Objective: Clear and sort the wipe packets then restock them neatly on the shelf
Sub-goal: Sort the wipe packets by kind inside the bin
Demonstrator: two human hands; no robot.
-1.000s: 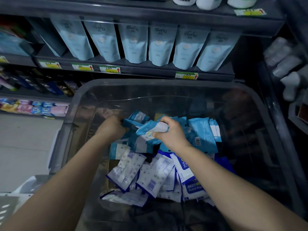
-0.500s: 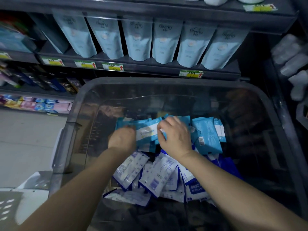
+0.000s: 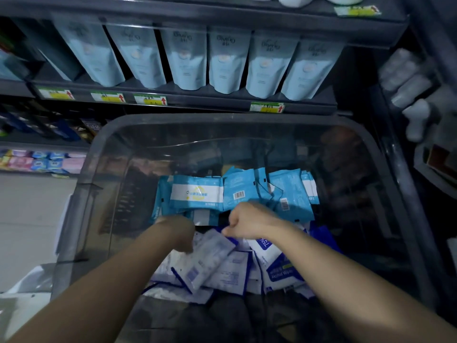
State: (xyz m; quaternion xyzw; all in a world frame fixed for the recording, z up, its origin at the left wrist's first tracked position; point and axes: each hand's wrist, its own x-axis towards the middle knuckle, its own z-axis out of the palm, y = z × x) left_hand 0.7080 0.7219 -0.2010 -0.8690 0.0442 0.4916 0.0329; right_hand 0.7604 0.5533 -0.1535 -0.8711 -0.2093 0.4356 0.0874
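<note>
Two bare hands reach into a clear plastic bin (image 3: pixel 222 118) that stands before a store shelf (image 3: pixel 210 102). Blue wipe packets (image 3: pixel 197 194) lie in a row at the bin's far side, and white wipe packets (image 3: pixel 230 271) are heaped nearer. The right hand (image 3: pixel 248 222) has its fingers curled, pinching the top edge of one tilted white packet (image 3: pixel 210 253). The left hand (image 3: pixel 179 230) (motion-blurred) sits just left of it over the white heap; I cannot tell whether its fingers grip anything. Pale blue pouches (image 3: pixel 188 60) stand on the shelf.
</note>
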